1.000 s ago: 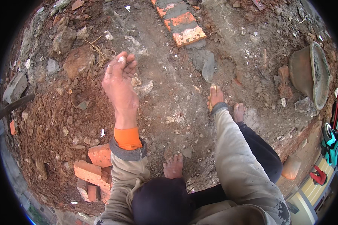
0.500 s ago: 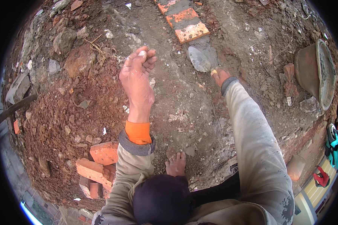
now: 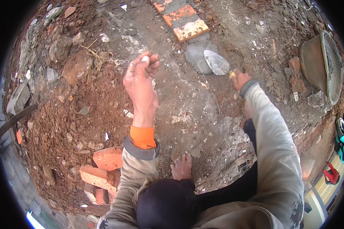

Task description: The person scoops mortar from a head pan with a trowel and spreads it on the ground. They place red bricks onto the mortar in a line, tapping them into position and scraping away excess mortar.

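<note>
My right hand [image 3: 240, 79] grips the short handle of a pointed trowel [image 3: 216, 62]. Its grey, mortar-smeared blade lies over the right edge of a patch of wet mortar [image 3: 197, 57] on the ground. Just beyond that patch is the near end of a row of orange bricks [image 3: 191, 29] with grey mortar on and between them. Raised over the soil to the left, my left hand [image 3: 141, 82] has its fingers curled in and the thumb against them. Whatever it may hold is too small or hidden to make out.
Loose orange bricks [image 3: 107, 158] are piled by my left forearm. A mortar-crusted bucket [image 3: 317, 65] lies tilted at the right. Rocks [image 3: 60, 50] and rough soil spread on the left, with a dark bar [image 3: 17, 117] at the edge. My bare foot [image 3: 181, 166] stands below the hands.
My right hand and the trowel have moved right and slightly toward me, off the middle of the mortar patch. The mortar there looks broader and smoother. My left hand has barely moved.
</note>
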{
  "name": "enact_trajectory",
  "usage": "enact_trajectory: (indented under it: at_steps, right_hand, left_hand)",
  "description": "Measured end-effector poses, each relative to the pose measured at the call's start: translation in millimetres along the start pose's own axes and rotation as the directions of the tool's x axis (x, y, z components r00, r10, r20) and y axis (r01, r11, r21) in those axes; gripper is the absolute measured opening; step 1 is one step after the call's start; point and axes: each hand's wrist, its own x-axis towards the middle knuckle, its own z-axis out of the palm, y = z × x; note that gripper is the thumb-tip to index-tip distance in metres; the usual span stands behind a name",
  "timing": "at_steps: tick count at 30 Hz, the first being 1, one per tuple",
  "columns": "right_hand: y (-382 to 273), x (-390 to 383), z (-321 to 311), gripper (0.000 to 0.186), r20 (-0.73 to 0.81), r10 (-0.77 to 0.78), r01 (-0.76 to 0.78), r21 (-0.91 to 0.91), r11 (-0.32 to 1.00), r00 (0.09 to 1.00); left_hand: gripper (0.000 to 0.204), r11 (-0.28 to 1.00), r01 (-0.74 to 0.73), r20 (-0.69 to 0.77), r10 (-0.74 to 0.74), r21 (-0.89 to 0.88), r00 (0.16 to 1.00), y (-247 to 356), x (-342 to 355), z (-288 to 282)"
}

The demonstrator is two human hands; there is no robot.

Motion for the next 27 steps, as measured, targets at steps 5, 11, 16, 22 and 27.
enact_trajectory:
  at_steps: [5,11,16,22,27]
  right_hand:
    - [7,-35,47,0.036,0.149,0.118,-0.128,0.058,0.990,0.982]
    - [-2,-65,29,0.044,0.274,0.041,-0.055,0.041,0.998,0.961]
    - [0,-23,79,0.043,-0.083,-0.090,0.077,-0.154,0.985,0.993]
    - [-11,-24,86,0.035,0.033,0.285,-0.286,0.191,0.939,0.958]
    - [-25,-47,67,0.037,0.040,0.281,-0.283,0.235,0.930,0.959]
  left_hand:
    - [0.032,1.000,-0.013,0.030,0.012,0.012,0.999,-3,1,0]
    - [0.033,0.998,0.012,-0.005,-0.012,0.054,1.000,-8,1,-7]
    - [0.033,0.999,0.003,0.018,-0.004,0.042,1.000,-10,2,0]
    - [0.033,0.998,0.005,0.002,-0.005,0.058,1.000,-10,4,-10]
    - [0.031,1.000,0.003,0.001,-0.003,0.031,1.000,-10,0,-6]
